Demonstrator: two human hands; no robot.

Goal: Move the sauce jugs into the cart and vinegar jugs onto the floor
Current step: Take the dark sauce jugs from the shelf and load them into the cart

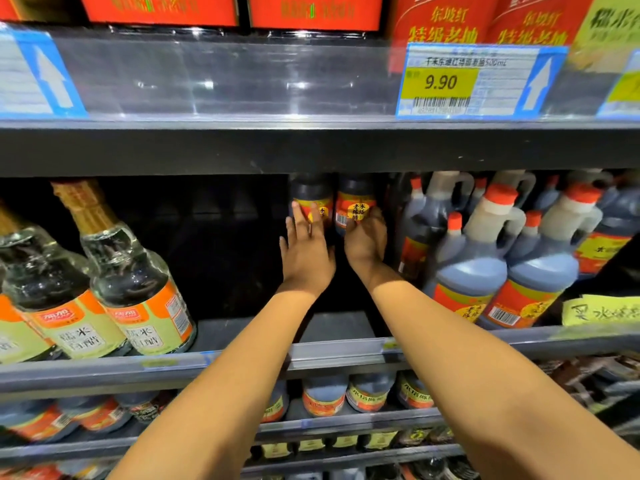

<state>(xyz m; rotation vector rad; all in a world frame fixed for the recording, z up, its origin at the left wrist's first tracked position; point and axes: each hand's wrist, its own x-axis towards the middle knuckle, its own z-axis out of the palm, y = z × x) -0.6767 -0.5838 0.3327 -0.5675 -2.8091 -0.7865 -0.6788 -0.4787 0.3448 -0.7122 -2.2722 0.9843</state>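
Dark at the back of the shelf (242, 336) — held left hand (306, 252), fingers (298, 216) straight, against the left vinegar jug (311, 192); right hand (365, 242) curled round the right vinegar jug (355, 195).

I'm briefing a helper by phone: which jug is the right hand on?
On the middle shelf, deep in the gap between clear bottles and orange-capped jugs, stand two dark jugs. It is the right dark jug, whose round yellow label shows.

head: single view | faces forward into shelf (311, 147) | close, arm's reach
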